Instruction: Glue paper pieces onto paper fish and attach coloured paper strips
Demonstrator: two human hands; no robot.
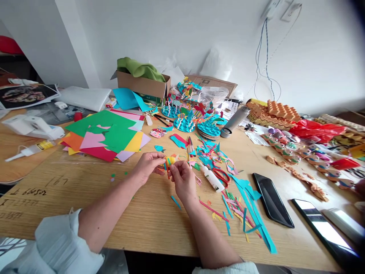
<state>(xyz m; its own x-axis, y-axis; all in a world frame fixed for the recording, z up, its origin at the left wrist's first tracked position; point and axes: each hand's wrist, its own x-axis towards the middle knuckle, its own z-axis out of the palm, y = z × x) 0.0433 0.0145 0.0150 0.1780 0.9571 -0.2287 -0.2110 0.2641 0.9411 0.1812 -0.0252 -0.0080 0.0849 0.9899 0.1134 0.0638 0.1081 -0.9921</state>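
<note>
Over the middle of the table, my left hand (150,166) and my right hand (183,178) meet, fingers closed in pinches on one small yellow paper piece (171,160). Blue and orange strips show on that piece, and fingertips cover part of it. Just right of my right hand lies a white glue bottle (213,179) on its side, with red-handled scissors (223,176) against it. Cut paper scraps (209,155) spread beyond the bottle. A small blue paper fish (159,148) is above my left hand. Long blue paper strips (258,215) lie to the right.
Stacked coloured paper (119,131) lies at left, near another glue bottle (31,149). Blue decorated paper discs (184,122) stand at the back beside a metal flask (236,120) and a cardboard box (142,83). A black phone (272,199) and egg-carton pieces (285,111) are at right.
</note>
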